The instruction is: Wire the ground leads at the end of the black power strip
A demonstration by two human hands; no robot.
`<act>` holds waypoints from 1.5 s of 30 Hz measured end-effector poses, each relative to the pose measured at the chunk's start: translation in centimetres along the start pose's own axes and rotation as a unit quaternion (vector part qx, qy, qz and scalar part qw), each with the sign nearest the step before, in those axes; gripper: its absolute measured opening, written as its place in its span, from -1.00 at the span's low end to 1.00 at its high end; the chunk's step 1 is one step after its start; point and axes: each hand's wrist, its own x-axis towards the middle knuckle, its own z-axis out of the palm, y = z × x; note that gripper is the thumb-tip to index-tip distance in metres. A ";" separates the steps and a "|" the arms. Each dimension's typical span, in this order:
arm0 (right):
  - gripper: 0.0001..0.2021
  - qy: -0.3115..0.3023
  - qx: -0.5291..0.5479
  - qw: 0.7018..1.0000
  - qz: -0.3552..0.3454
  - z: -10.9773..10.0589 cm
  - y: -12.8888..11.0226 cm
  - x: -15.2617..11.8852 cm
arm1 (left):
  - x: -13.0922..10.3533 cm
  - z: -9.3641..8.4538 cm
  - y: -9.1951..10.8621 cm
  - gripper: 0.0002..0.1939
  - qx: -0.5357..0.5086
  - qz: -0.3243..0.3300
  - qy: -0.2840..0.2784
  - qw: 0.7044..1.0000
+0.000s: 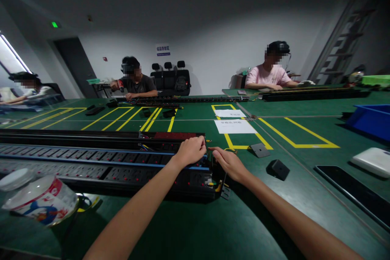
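Long black socket strips (122,172) lie side by side in front of me, with rows of outlets, small red parts and blue edges. My left hand (191,150) rests over their right end, its fingers curled down; what they grip is hidden. My right hand (228,162) is just beyond that end, thumb and index finger close together and pointing at the left fingertips. Whatever it pinches is too small and dark to make out. Below it, a black metal end bracket (225,191) and short coloured wires (211,184) show at the open end of the nearest strip.
A black end cap (278,169) and a flat black plate (259,150) lie to the right, near a phone (355,191), a white case (372,161) and a blue bin (370,124). A printed tub (45,201) stands front left. Several people work across the green table (243,227).
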 end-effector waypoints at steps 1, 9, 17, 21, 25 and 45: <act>-0.47 0.000 0.000 1.000 -0.001 0.0 0.0 0.0 | 0.0 0.0 0.0 -0.83 0.000 0.002 0.002 1.000; -0.49 0.003 -0.002 1.000 -0.003 0.1 0.2 0.0 | 0.0 0.0 0.0 -0.81 0.008 0.004 -0.001 1.000; -0.47 0.007 -0.001 1.000 -0.004 0.3 0.3 0.1 | 0.1 0.2 -0.1 -0.81 0.020 -0.001 -0.005 1.000; -0.47 0.007 -0.003 1.000 -0.004 0.2 0.3 0.1 | 0.2 0.3 -0.2 -0.82 0.018 0.002 0.001 1.000; -0.48 0.006 -0.005 1.000 0.001 0.2 0.4 0.1 | 0.3 0.3 -0.1 -0.81 0.015 0.001 0.001 1.000; -0.53 0.010 -0.006 1.000 -0.016 0.2 0.5 0.3 | 0.4 0.2 -0.6 -0.83 -0.020 0.003 0.008 1.000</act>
